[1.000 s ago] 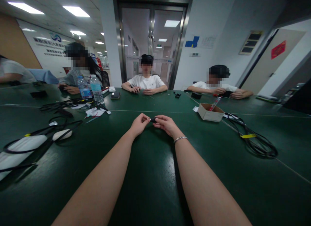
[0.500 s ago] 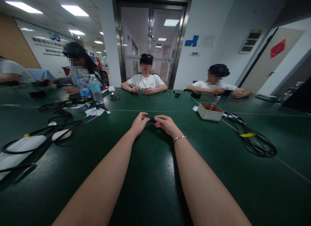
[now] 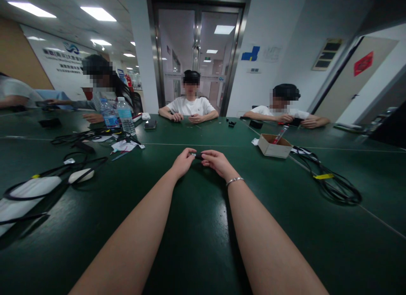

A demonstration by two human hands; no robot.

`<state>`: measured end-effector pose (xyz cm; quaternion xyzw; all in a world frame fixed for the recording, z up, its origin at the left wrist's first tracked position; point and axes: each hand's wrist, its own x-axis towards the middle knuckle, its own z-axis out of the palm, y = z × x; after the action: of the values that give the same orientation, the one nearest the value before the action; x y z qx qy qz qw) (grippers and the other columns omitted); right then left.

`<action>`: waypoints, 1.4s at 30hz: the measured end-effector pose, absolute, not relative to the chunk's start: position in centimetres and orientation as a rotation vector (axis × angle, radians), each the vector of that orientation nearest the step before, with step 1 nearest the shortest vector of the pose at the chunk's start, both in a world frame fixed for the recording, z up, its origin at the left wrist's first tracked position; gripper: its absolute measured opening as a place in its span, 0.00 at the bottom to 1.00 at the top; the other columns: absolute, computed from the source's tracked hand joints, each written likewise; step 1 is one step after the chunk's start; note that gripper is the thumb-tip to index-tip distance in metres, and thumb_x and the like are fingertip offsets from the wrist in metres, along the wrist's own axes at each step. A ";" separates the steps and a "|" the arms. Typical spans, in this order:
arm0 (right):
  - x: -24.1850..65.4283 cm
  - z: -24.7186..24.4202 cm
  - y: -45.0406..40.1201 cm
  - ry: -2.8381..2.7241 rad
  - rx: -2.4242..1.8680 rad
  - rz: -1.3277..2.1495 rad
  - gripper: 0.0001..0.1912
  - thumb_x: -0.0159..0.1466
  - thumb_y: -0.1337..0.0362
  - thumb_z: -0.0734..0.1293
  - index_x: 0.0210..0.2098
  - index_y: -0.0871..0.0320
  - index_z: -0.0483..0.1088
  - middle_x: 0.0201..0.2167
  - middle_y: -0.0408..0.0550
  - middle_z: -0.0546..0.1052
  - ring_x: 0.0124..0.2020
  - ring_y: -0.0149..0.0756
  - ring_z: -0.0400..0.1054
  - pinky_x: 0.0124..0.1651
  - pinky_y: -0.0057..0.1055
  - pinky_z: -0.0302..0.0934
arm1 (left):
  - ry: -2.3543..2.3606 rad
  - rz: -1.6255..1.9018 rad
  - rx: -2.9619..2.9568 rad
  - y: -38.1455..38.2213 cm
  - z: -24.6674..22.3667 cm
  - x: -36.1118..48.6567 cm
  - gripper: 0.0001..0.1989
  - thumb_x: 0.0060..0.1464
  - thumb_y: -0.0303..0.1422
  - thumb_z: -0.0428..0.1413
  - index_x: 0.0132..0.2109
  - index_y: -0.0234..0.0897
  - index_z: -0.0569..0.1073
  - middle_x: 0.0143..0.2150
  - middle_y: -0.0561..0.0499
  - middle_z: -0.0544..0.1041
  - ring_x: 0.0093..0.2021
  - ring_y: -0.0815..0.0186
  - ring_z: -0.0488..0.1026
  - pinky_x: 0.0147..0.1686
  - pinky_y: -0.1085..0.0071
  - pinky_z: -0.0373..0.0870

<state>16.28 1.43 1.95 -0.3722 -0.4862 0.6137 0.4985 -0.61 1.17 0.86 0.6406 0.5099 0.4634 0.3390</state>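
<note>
Both my arms reach forward over the dark green table [image 3: 196, 227]. Between my hands is a small black piece [image 3: 198, 156], with a pale bit at its left end; its exact kind is too small to make out. My right hand [image 3: 216, 163] pinches the right part of it between thumb and fingers, and a silver bracelet [image 3: 235, 181] circles that wrist. At the left end, my left hand [image 3: 183, 163] has its thumb and fingers closed around the pale bit. The fingers partly hide the piece.
A small cardboard box [image 3: 274, 150] stands to the right, beside a coiled black cable [image 3: 336, 185]. On the left lie more cables [image 3: 79, 136], a white mouse-like object [image 3: 81, 176] and papers [image 3: 123, 146], near two water bottles [image 3: 125, 117]. Several people sit around the table.
My left hand has shifted very slightly, and the pale bit by its thumb shows a little more. My right hand holds still. At far left, a person's arm has stretched outward.
</note>
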 end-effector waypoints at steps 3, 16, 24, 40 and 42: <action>16.3 1.9 1.4 -1.198 -0.884 1.497 0.08 0.56 0.77 0.72 0.34 0.64 0.72 0.28 0.48 0.75 0.23 0.28 0.71 0.27 0.19 0.69 | 1.314 1.203 1.640 1.0 0.9 -0.6 0.14 0.58 0.38 0.45 0.44 0.37 0.71 0.27 0.53 0.68 0.27 0.69 0.65 0.27 0.74 0.60; 16.4 1.9 1.4 -1.209 -0.879 1.499 0.09 0.56 0.77 0.71 0.35 0.63 0.72 0.29 0.48 0.75 0.25 0.29 0.72 0.28 0.20 0.70 | 1.298 1.228 1.705 1.6 0.1 -0.7 0.16 0.50 0.30 0.54 0.48 0.37 0.70 0.37 0.50 0.72 0.33 0.68 0.68 0.34 0.73 0.64; 16.4 1.8 1.5 -1.214 -0.874 1.498 0.09 0.56 0.78 0.71 0.35 0.63 0.72 0.30 0.47 0.75 0.24 0.28 0.71 0.27 0.20 0.71 | 1.313 1.243 1.702 1.7 0.0 -0.8 0.13 0.57 0.37 0.47 0.45 0.39 0.71 0.30 0.53 0.70 0.30 0.69 0.67 0.30 0.74 0.62; 16.6 1.8 1.5 -1.241 -0.845 1.513 0.10 0.55 0.77 0.71 0.36 0.62 0.72 0.29 0.46 0.75 0.24 0.27 0.71 0.27 0.19 0.69 | 1.360 1.233 1.672 1.7 0.3 -0.9 0.14 0.55 0.37 0.48 0.45 0.39 0.72 0.31 0.52 0.72 0.30 0.68 0.68 0.30 0.73 0.61; 16.6 1.8 1.4 -1.246 -0.837 1.516 0.10 0.55 0.77 0.71 0.36 0.62 0.72 0.30 0.46 0.75 0.24 0.27 0.71 0.28 0.19 0.69 | 1.337 1.226 1.637 1.5 0.5 -0.8 0.14 0.55 0.35 0.47 0.45 0.38 0.72 0.35 0.50 0.73 0.34 0.67 0.69 0.32 0.73 0.63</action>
<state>16.61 1.41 1.84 -0.3436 -0.5115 0.6223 0.4828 -0.84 1.51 0.47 0.6294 0.5144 0.4714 0.3421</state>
